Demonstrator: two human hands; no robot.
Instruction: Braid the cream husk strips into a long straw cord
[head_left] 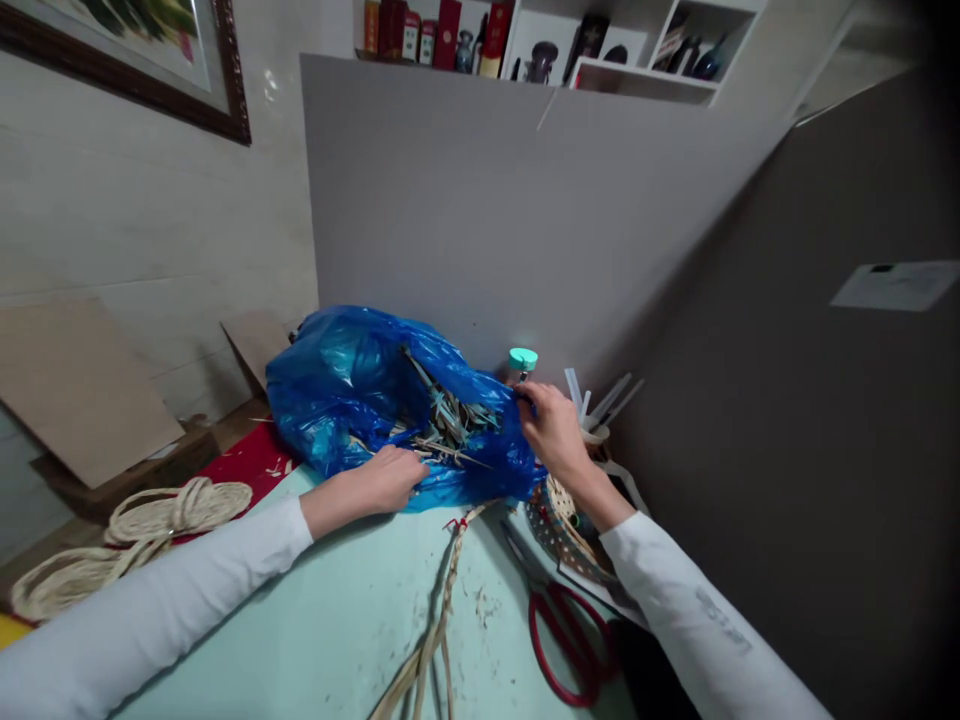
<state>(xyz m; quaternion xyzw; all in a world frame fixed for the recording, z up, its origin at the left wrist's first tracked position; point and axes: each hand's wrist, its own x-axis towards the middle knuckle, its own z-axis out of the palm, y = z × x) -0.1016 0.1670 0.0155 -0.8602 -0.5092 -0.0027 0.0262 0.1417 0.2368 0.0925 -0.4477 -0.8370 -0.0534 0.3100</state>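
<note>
A blue plastic bag point(337, 375) lies on its side at the back of the table, its mouth facing right and toward me. Inside it, dry plant strips point(457, 415) show in a loose tangle. My right hand point(551, 425) pinches the bag's upper right rim. My left hand point(390, 478) is closed at the lower edge of the bag's mouth, fingers curled on the plastic. In front of the bag lies a partly braided cord point(450, 590), tied with red thread near its top, its loose strands running toward me. Scissors with red handles point(574, 640) lie to its right.
Coiled braided rope point(180, 508) rests on red cloth point(251, 465) at left. A woven basket point(562, 520) stands behind the scissors, near a turquoise-lidded jar point(523, 360) and a holder with white sticks point(596, 430). A grey panel point(465, 220) rises behind the table point(300, 640).
</note>
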